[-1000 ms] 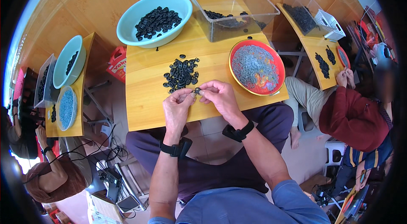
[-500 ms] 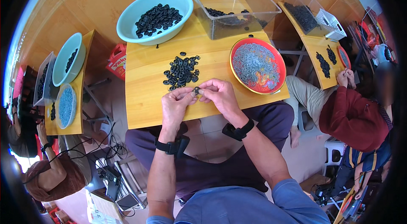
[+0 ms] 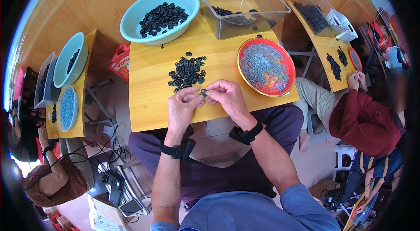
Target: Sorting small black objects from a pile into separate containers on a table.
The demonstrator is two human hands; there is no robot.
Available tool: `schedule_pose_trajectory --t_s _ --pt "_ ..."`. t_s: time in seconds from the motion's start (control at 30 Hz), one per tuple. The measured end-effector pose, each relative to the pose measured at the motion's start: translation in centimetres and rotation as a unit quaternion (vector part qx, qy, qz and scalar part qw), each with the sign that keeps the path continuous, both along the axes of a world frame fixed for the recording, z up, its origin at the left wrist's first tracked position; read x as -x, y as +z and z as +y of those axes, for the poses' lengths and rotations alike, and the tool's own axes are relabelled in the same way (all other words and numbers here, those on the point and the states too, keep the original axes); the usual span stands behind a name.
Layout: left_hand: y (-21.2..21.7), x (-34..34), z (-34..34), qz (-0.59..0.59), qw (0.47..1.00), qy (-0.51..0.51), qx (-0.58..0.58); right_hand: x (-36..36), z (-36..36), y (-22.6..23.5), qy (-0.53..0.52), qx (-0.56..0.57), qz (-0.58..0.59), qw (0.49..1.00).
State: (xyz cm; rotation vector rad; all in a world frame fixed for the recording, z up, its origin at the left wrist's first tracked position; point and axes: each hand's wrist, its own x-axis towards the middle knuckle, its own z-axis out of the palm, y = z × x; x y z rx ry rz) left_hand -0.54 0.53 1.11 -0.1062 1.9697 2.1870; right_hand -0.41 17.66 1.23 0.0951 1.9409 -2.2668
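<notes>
Between my fingertips is a small black oval part point(image 3: 203, 93), held just above the table near its front edge. My left hand point(image 3: 181, 106) pinches it from the left. From the right, my right hand point(image 3: 226, 98) grips it with thumb and forefinger. Whether a metal piece sits in it is too small to tell. Beyond my hands lies a loose pile of similar black parts point(image 3: 188, 71). To the right stands a red bowl with a yellow rim point(image 3: 240, 61), full of small grey metal rings or hooks point(image 3: 264, 66).
On the wooden table point(image 3: 148, 86), a light-blue basin point(image 3: 127, 25) of black parts stands at the far left. A clear plastic bin point(image 3: 227, 30) with more is at the far right. People sit at side tables: one in a maroon sleeve point(image 3: 365, 121) on the right, another on the left.
My hands stay at nearly the same spot, both still pinching the black part. The part seems to have turned slightly between my fingers.
</notes>
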Motion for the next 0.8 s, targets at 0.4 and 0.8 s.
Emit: schedule_pose_trajectory --t_s 0.4,0.8 --pt "-0.8 -0.5 -0.1 0.083 0.986 -0.056 0.132 -0.2 0.2 0.5 0.026 -0.041 0.009 0.999" --pt "0.7 -0.6 0.8 0.169 0.951 -0.060 0.250 1.2 1.5 1.4 0.097 -0.069 -0.068 0.991"
